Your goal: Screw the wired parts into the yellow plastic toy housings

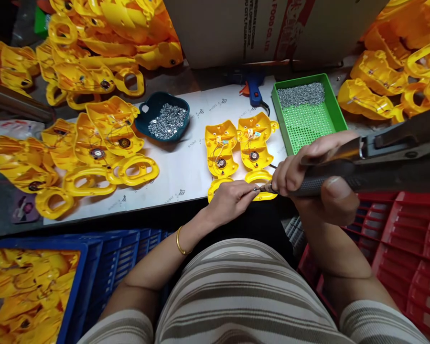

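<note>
My right hand (318, 177) is wrapped round a dark power screwdriver (387, 162), held level with its bit pointing left. My left hand (232, 198) pinches at the bit's tip, where a small metallic piece shows; its exact shape is too small to tell. Just beyond the hands, two open yellow shell halves with handles lie side by side on the white sheet, a left shell (221, 148) and a right shell (255, 141). Each holds wires and a round part. My left fingers are in front of the near handles.
A dark teal bowl (141, 119) holds small metal pieces. A green basket (340, 117) holds screws. A blue glue gun (254, 93) lies behind the shells. Yellow parts (103, 138) are piled left and right. A cardboard box (215, 33) stands behind; blue (82, 286) and red crates (397, 239) flank me.
</note>
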`<control>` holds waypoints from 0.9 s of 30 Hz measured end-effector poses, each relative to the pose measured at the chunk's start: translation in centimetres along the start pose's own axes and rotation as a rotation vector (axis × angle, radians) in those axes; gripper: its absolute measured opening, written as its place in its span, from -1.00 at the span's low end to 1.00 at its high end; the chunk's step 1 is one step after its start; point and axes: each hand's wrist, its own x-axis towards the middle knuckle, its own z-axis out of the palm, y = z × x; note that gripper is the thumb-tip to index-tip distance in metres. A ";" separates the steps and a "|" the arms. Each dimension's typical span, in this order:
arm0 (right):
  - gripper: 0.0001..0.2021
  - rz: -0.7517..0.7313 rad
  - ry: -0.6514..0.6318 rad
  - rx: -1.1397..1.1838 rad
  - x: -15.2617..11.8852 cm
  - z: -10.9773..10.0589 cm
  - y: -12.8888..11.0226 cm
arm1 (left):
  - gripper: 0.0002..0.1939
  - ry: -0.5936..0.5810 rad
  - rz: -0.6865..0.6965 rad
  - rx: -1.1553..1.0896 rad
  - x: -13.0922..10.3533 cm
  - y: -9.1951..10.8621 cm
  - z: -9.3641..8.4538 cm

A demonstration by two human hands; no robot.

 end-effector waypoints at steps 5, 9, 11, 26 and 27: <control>-0.78 0.013 -0.009 -0.054 -0.1 -0.4 0.2 | -0.84 -0.026 -0.084 -0.041 0.2 0.0 0.0; -0.77 -0.052 -0.020 -0.097 0.6 -1.1 0.2 | -0.71 0.112 -0.114 0.016 0.0 -0.4 0.3; -0.76 -0.115 -0.004 -0.106 1.3 -1.6 0.7 | -0.68 0.220 -0.050 0.191 -0.1 -0.6 0.4; -0.78 -0.180 0.098 -0.239 4.4 -3.5 6.9 | -0.36 -0.123 -0.038 0.498 -0.1 -0.5 1.5; -0.76 -0.158 0.104 -0.239 4.4 -3.5 7.0 | -0.37 -0.129 -0.043 0.491 -0.1 -0.6 1.5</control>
